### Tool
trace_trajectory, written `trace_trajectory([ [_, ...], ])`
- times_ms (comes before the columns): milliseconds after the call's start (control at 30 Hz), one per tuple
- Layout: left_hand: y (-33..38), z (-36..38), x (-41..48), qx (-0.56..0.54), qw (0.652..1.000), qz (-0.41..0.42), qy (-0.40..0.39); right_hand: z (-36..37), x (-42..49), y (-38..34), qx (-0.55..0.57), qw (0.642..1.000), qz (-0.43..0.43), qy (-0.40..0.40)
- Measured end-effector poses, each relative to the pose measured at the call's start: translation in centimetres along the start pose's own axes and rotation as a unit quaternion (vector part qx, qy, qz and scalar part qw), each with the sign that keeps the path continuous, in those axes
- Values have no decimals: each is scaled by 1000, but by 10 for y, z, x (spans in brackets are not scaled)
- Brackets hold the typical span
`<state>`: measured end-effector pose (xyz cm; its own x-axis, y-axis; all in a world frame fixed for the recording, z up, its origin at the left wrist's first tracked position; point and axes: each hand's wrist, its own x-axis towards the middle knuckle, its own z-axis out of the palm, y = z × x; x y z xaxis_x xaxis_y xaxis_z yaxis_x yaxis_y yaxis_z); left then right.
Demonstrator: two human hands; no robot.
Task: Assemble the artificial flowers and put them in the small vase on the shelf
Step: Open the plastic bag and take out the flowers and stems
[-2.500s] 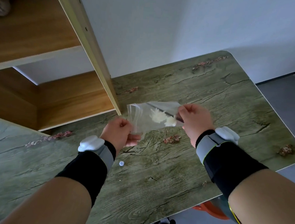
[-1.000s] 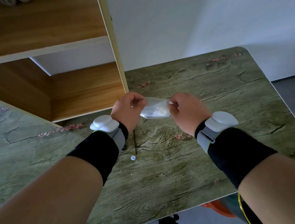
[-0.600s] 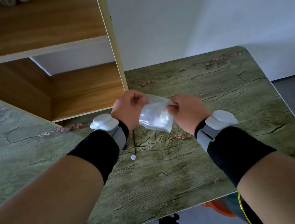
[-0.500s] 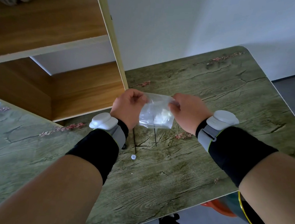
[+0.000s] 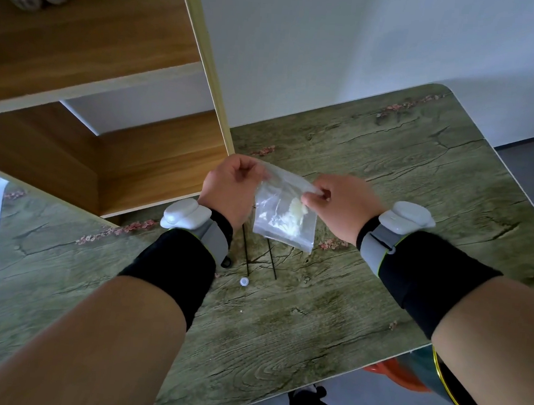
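Your left hand [image 5: 228,189] pinches top left corner of clear plastic bag [image 5: 285,216]; your right hand [image 5: 342,208] pinches top right corner. Bag hangs between both hands above table [image 5: 389,180], near its far edge by shelf [image 5: 154,161]. Pale flower pieces [image 5: 290,213] inside bag. Two thin dark stems [image 5: 272,260] lie on table beneath bag. Small white cap [image 5: 244,281] lies just beside stems. Vase not identifiable.

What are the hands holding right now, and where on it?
A clear plastic bag, pinched at its top edge: left hand on one corner, right hand on the other.
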<state>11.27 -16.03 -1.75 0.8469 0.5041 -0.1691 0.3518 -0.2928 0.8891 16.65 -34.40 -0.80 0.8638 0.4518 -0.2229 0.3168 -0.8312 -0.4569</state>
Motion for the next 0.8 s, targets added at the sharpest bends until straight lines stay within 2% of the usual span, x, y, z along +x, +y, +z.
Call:
trace_trajectory([
  [167,2,2,-2,6,1000,-3,0,3,1,-3,26,999,2,-23],
  [300,3,2,0,-10,1000,1,8,6,0,-3,-5,999,-6,-36],
  [600,2,1,1,-13,1000,12,5,9,2,-2,14,1000,4,-9],
  [700,-2,3,0,-7,1000,24,-9,8,3,-5,36,999,21,-12],
  [800,-9,3,-4,25,1000,6,16,8,5,-4,67,996,63,-10],
])
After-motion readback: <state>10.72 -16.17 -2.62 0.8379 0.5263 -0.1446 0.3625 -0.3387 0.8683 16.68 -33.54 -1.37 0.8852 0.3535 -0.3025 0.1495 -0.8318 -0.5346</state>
